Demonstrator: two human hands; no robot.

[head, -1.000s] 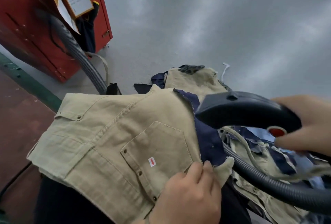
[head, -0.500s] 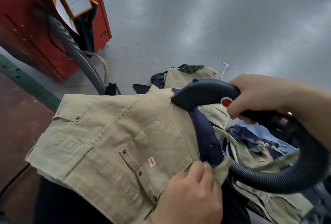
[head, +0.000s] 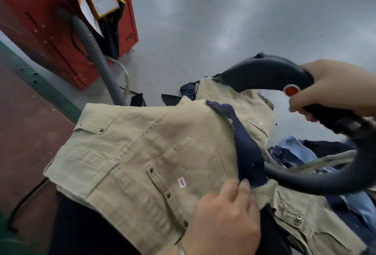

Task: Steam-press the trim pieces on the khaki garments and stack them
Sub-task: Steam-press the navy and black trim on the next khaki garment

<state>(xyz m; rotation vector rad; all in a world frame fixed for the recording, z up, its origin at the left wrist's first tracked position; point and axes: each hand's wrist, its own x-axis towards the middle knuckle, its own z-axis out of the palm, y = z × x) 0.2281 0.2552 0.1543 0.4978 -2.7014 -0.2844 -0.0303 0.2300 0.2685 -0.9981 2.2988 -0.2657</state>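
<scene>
Two hands share the work here, each doing what the other cannot. The left hand (head: pixel 221 220) pinches the lower end of the navy trim strip (head: pixel 247 151) together with the edge of the khaki garment (head: pixel 142 165), thumb and fingers curled onto the cloth, seemingly to keep the strip pulled straight so steam can reach a flat surface. That garment lies spread, pocket side up with a small red-arrow sticker (head: pixel 181 182) on it, over something dark beneath it that I cannot identify; no bench edge shows under it.

The right hand (head: pixel 335 89) wraps around the grip of the black steam nozzle (head: pixel 264 75), thumb close to its red button (head: pixel 291 90), though whether it is pressing I cannot tell. The nozzle's mouth sits at the far end of the strip, near a second khaki piece (head: pixel 244 102), probably so a pass can run down toward the pinching fingers. Its ribbed hose (head: pixel 317 179) loops below the wrist, just beside the left hand, and could snag the cloth. More khaki, navy and pale blue pieces (head: pixel 295 151) lie heaped to the right, above the grey floor (head: pixel 223 20).
</scene>
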